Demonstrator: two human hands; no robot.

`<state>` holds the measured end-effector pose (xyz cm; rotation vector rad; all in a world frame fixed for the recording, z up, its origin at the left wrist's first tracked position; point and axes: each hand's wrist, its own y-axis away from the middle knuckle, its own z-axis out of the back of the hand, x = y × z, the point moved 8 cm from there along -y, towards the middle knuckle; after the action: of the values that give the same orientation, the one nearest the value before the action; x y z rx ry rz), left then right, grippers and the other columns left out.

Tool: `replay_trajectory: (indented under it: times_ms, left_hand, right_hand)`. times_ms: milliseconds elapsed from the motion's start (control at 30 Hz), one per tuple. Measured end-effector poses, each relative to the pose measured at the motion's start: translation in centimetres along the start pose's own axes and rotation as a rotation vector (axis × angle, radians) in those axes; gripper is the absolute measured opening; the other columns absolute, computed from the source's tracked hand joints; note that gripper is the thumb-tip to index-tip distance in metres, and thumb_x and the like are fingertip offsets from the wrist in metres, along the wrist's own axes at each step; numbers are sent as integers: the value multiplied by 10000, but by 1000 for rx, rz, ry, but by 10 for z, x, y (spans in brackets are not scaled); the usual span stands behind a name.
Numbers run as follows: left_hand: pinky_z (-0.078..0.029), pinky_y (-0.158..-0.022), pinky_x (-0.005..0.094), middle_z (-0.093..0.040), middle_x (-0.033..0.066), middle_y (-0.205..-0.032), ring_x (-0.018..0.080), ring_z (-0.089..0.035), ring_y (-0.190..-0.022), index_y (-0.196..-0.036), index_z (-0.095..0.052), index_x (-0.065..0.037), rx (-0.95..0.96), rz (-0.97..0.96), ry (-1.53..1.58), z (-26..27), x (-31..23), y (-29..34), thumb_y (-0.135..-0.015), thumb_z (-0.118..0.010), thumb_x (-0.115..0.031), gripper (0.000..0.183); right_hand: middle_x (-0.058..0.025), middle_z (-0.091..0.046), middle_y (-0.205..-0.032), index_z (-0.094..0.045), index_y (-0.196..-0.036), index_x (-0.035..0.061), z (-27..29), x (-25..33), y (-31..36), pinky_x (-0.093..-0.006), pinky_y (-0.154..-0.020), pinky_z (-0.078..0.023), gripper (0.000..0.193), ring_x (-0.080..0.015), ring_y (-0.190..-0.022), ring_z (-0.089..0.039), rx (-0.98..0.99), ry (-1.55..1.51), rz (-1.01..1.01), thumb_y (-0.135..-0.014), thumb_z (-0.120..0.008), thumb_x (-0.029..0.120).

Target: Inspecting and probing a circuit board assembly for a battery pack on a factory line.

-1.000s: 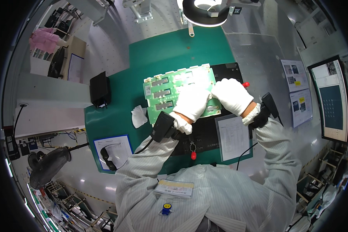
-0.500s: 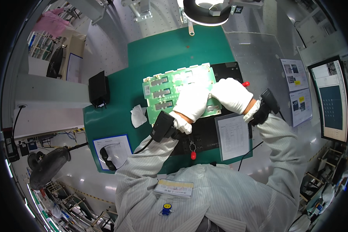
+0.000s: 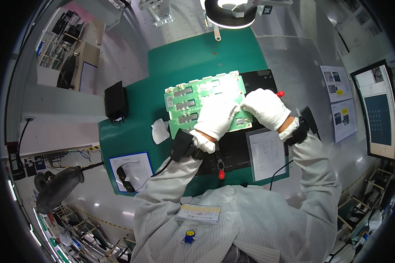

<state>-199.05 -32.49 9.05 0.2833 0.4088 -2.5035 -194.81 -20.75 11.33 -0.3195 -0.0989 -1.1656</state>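
Note:
A green circuit board [image 3: 193, 97] with grey rectangular metal pieces lies on a black fixture [image 3: 256, 81]. My left hand [image 3: 217, 118], in a white glove, rests over the board's right half with its fingers curled. Beside it, at the board's right edge, my gloved right hand [image 3: 267, 108] is closed, its fingertips close to the left hand's. Glare and the gloves hide whatever the fingers may hold. The fixture has a red-handled clamp [image 3: 221, 174] at its near side and another red knob [image 3: 280, 94] at its right.
A crumpled white cloth [image 3: 160, 131] lies left of the board. Dark glasses [image 3: 125, 180] rest on a blue-edged sheet [image 3: 140, 164]. A printed sheet [image 3: 267, 158] covers the fixture's near right. A ring lamp [image 3: 230, 19] hangs beyond; a black box [image 3: 115, 101] and monitor [image 3: 375, 111] flank the table.
The whole view has shifted slightly. Both hands stay at the right part of the board, with the left hand's fingers slightly changed in pose. The board remains on the fixture.

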Motion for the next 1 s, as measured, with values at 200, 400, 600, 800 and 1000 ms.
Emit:
replay_trajectory:
  times_ms: [200,400,600,800,1000]
  left_hand:
    - [-560,-724,447,-708,142,-878,337,-701,-788,-1010,-695,-103,72,20,53,-15,-2,-13,-952,-588,-207,160]
    - [-564,-729,449,-711,160,-871,343,-707,-799,-984,-704,-85,62,14,8,-17,-1,-15,-924,-590,-183,162]
    - [-563,-724,444,-699,163,-877,346,-696,-799,-944,-709,-83,67,58,54,-8,-1,-12,-916,-616,-215,164]
    - [-554,-718,442,-672,127,-885,323,-666,-812,-927,-730,-112,188,-22,35,-6,-20,13,-896,-664,-278,181]
    - [-570,-708,429,-713,124,-780,315,-720,-760,-835,-765,-108,113,-49,70,-11,-30,10,-857,-665,-191,132]
  right_hand:
    - [-64,-644,-833,-658,-1045,142,6,5,-5,-389,-704,-514,155,-248,-815,-657,-65,31,83,-898,-637,187]
    - [-83,-633,-822,-661,-980,98,-10,11,-2,-395,-707,-513,157,-258,-802,-647,53,236,-176,-859,-667,198]
    - [-103,-624,-824,-652,-909,88,-4,7,4,-430,-737,-536,102,-310,-817,-640,-8,108,-340,-875,-678,180]
    - [-104,-674,-851,-675,-924,110,-2,8,17,-434,-782,-550,82,-317,-837,-673,173,-50,-218,-899,-683,188]
    - [-104,-681,-783,-676,-863,102,-5,22,7,-423,-749,-560,48,-295,-777,-689,245,69,-1,-848,-675,147]
